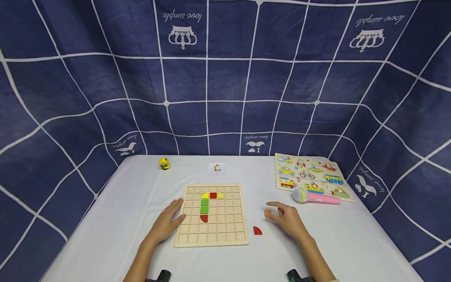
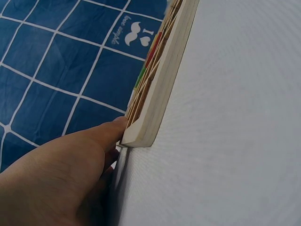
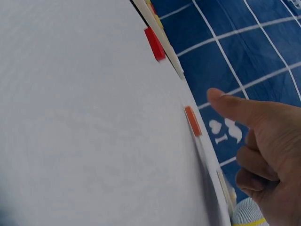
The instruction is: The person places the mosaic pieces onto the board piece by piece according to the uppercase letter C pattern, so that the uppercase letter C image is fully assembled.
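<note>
My left hand [image 1: 165,222] rests at the left side of a wooden grid board [image 1: 225,231], fingers along its edge and thumb on its rim. In the grid lie a red square [image 1: 213,195] between two yellow quarter-round pieces [image 1: 205,195], then green squares [image 1: 204,206] and a red quarter-round piece [image 1: 204,218] below. Right of the board, my right hand [image 1: 290,220] hovers with thumb and index finger spread apart. An orange block [image 3: 193,121] lies on the table near that thumb, apart from it in the right wrist view. A loose red quarter-round piece [image 1: 257,230] lies beside the board.
A small card [image 1: 217,169] with a coloured pattern lies behind the board. A yellow figurine [image 1: 164,163] stands at the back left. At the back right are a picture puzzle board [image 1: 299,182] and a pink microphone [image 1: 322,198]. Checked blue cloth hangs around the table.
</note>
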Available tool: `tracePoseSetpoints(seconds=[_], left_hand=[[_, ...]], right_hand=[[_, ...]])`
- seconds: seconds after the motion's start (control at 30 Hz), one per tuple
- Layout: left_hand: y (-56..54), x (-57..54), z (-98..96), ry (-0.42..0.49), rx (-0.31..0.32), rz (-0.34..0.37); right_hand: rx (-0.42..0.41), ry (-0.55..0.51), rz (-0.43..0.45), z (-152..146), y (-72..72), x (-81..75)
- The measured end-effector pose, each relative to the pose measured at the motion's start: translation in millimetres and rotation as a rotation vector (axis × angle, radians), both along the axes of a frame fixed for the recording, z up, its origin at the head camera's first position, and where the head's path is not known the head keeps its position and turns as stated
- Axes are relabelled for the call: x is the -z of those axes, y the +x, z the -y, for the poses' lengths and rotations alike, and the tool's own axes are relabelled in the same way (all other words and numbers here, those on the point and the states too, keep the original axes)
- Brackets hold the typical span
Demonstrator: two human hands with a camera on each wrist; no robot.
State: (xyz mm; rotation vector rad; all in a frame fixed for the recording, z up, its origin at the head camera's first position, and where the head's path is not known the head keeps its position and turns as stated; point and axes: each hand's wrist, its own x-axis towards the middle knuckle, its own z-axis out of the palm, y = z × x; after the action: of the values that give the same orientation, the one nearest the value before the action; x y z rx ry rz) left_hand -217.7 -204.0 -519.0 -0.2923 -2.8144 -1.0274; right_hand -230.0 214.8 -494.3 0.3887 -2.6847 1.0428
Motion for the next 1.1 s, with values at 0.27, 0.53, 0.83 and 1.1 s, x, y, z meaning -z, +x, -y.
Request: tracePoseSetpoints(seconds=[0.27,0.53,0.83,1.1], left_hand=[[-0.3,-0.5,0.6,-0.005,0.002,0.013],[0.4,-0.8,0.0,0.000,-0.005,0.006],[0.1,-1.3,0.1,-0.006,-0.001,0.010],[-0.2,-1.4,-0.1,-0.004,0.009,0.019]], right_hand=[[0.008,0.057,0.139,-13,-1.0,9.1],[0.031,0.059,0.116,-10,-2.0,9.8],[-0.079,0.030,0.043,26,-2.4,-1.2],[-0.228,0.046,0.054,71,-1.3,2.8]])
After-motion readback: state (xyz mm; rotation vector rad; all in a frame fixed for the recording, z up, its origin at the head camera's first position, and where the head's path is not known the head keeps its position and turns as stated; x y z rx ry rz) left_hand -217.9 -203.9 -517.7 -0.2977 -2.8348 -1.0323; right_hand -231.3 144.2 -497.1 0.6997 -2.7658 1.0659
